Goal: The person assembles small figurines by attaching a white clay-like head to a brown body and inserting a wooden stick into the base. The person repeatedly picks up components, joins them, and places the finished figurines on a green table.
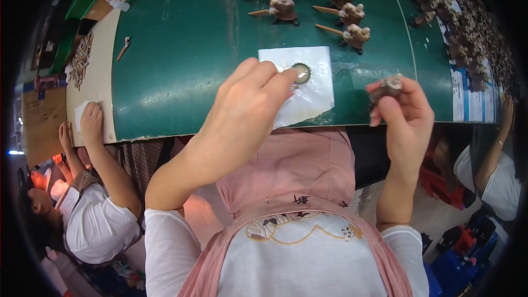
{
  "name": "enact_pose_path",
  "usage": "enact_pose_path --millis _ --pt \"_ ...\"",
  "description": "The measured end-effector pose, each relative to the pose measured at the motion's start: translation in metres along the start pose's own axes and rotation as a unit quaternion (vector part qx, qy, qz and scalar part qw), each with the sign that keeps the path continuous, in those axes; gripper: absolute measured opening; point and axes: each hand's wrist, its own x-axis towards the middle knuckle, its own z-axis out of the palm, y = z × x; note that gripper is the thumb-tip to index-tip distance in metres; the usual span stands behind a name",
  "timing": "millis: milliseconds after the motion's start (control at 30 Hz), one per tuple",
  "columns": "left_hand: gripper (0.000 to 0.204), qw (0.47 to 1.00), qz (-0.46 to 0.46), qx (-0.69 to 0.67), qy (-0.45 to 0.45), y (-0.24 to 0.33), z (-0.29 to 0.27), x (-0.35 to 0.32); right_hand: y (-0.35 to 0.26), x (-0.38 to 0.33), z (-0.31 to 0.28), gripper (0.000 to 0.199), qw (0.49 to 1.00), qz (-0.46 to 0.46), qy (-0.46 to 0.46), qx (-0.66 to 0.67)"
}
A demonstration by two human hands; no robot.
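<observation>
My right hand [404, 107] pinches a small brown-and-grey figurine [388, 87] between thumb and fingers, held just above the table's near edge and slightly blurred. My left hand [250, 91] is closed, its fingertips pressed together beside a bottle cap [301, 72]. Whatever those fingertips may hold is hidden. The cap lies on a white sheet [316, 58] with a shiny, wet-looking surface. Beyond the sheet stand two rows of similar figurines, among them a near-left one [283, 8] and a near-right one [356, 35], each with a long brown stick pointing left.
The green tabletop [181, 77] carries a lone small stick part [124, 47] at left. A heap of small parts [81, 58] lies on the pale board further left, near a white bottle [117, 5]. Piled figurines [467, 38] fill the right side. Co-workers sit on both sides.
</observation>
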Motion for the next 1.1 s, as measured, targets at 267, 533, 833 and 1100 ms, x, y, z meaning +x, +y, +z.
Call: enact_pose_path --millis 267,533,833,1100 --pt "0.041 0.996 0.021 0.054 -0.062 0.003 0.008 0.003 0.012 -0.003 0.013 0.028 1.0 0.023 0.002 0.018" --pt "0.035 0.998 -0.004 0.018 0.059 0.01 0.0 0.007 -0.001 -0.003 0.016 0.024 0.996 0.028 -0.006 0.086" --pt "0.039 0.999 0.011 0.044 -0.008 0.009 0.009 -0.004 0.002 0.004 0.035 0.017 0.997 0.026 0.026 0.067" --pt "0.048 0.997 0.0 0.053 -0.051 0.007 0.015 -0.004 0.017 0.002 0.029 0.018 0.997 0.038 0.042 0.053"
